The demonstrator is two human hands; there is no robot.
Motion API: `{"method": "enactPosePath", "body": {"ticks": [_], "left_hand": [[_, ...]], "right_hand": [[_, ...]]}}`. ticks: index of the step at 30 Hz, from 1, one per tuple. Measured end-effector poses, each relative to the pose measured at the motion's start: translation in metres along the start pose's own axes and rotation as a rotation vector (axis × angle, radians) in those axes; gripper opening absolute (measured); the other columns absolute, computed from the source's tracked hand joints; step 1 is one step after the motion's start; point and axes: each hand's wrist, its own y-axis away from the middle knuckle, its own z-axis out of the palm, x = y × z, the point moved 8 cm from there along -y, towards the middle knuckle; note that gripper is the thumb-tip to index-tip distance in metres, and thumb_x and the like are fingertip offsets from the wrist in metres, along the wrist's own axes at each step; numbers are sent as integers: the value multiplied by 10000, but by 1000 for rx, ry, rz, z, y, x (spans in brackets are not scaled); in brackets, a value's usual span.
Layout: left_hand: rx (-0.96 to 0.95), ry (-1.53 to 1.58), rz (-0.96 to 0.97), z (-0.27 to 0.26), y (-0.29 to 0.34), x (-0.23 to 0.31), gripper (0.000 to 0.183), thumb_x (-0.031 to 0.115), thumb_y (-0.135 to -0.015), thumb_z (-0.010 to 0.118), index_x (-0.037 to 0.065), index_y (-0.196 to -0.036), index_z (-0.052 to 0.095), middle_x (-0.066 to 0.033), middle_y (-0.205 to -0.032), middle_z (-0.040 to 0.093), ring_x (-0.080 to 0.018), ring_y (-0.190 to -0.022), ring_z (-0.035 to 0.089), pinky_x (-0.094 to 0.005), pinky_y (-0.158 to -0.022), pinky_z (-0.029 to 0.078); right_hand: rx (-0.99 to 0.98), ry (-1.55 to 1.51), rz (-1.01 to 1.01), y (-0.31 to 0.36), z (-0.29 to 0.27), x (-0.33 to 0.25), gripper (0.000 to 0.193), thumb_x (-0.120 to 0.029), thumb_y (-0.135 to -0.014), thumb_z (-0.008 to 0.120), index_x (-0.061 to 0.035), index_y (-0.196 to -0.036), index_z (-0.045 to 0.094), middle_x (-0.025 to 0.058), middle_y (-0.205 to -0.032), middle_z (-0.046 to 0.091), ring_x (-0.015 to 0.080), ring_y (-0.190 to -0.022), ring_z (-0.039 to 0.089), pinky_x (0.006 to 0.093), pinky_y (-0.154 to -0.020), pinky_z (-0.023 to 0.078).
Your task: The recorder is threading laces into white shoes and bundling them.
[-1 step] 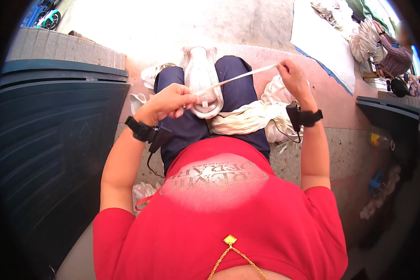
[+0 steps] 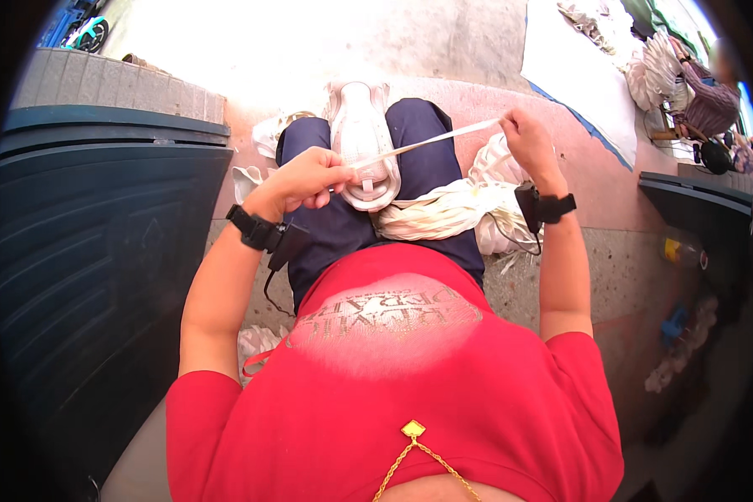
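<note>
A flat white shoelace (image 2: 448,135) is stretched taut between my hands, slanting up to the right across a white sneaker (image 2: 364,138). The sneaker rests between my thighs. My left hand (image 2: 311,177) pinches the lace beside the near end of the shoe, thumb and forefinger closed on it. Farther right and higher, my right hand (image 2: 527,138) is closed on the other end, slightly blurred. Across my right thigh lies a thick bundle of white laces (image 2: 443,211), just below my right hand.
More white shoes (image 2: 269,135) lie on the floor left of my legs. A dark blue panel (image 2: 100,251) stands along the left side. At the far right a seated person (image 2: 711,105) is near white bundles (image 2: 654,71). A bottle (image 2: 684,253) lies on the right.
My right hand has shifted very slightly to the right, with the lace still stretched. My left hand and the sneaker look almost the same.
</note>
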Motion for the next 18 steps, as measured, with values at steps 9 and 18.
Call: {"method": "enactPosePath", "body": {"ticks": [9,18], "left_hand": [[299,-560,612,13,-40,47,214,183,-810,535,-19,-791,602,-20,-608,565,-57,-461,464,-229,-401,359],[571,-292,436,-51,-29,29,208,121,-779,567,-36,-913,589,-96,-720,597,-131,-484,554,-235,-420,423]], "right_hand": [[-453,-973,-170,1,117,-143,314,-266,-901,456,16,-996,555,57,-799,585,120,-722,548,244,-642,446],[-760,-1033,506,2,147,-107,252,-292,-860,531,-72,-742,570,-70,-524,409,25,-411,315,189,-376,225]]}}
